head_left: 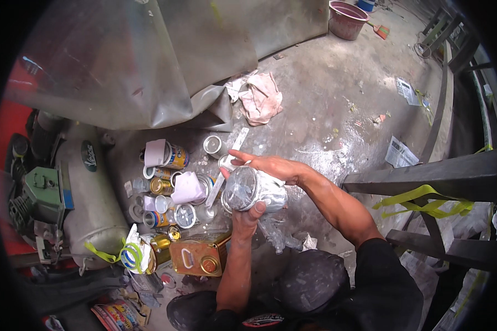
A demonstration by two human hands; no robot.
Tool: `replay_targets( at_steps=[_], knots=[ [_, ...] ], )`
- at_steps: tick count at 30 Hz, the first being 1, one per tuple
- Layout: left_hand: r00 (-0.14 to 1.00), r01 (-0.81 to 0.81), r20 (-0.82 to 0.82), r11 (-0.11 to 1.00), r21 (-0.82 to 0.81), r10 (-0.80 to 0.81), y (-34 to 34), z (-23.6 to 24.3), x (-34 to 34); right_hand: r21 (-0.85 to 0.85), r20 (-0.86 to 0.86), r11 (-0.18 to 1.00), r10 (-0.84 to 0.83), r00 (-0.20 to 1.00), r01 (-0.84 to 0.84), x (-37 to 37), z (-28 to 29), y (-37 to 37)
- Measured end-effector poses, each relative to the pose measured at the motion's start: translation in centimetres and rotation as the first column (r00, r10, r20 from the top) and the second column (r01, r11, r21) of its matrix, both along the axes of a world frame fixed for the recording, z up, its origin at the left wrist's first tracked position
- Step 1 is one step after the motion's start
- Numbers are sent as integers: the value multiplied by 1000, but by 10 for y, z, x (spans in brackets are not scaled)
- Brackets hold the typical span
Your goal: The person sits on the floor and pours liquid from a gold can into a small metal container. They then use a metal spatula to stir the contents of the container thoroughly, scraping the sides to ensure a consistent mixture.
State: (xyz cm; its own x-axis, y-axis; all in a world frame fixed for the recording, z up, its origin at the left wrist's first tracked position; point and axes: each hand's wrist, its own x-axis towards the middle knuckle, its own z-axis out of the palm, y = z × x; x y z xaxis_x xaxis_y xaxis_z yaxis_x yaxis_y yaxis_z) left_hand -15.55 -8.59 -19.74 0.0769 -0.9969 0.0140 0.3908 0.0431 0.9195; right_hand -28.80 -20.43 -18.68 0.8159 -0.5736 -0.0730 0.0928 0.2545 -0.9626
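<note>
Centre frame: left hand [247, 216] and right hand [270, 165] both grip a grey-smeared can [248, 188]; small tins [168, 187] wait on the floor [337, 110].

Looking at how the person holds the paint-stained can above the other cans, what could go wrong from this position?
1. The silver can is held tilted between the left hand and right hand, directly above small open tins; if the grip slips, it could probably knock them over.
2. If the can holds liquid, tilting may spill it onto the concrete floor or the rectangular brass-coloured tin.
3. The crowded tins leave little room to set it down.
</note>
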Motion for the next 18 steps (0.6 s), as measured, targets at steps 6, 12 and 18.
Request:
replay_targets(
  at_steps=[6, 12, 18],
  knots=[
    [964, 219, -176, 969, 110, -198, 2, -3, -2, -483, -299, 875, -147, 943, -17, -8, -38, -17],
    [991, -131, -5, 991, 41, 131, -14, 14, -1, -38, -293, 883, -457, 840, 467, -75, -28, 61],
    [904, -357, 231, 932, -59, 361, -21, 9, -13, -599, -477, 797, -431, 766, 75, -42, -58, 150]
  ],
)
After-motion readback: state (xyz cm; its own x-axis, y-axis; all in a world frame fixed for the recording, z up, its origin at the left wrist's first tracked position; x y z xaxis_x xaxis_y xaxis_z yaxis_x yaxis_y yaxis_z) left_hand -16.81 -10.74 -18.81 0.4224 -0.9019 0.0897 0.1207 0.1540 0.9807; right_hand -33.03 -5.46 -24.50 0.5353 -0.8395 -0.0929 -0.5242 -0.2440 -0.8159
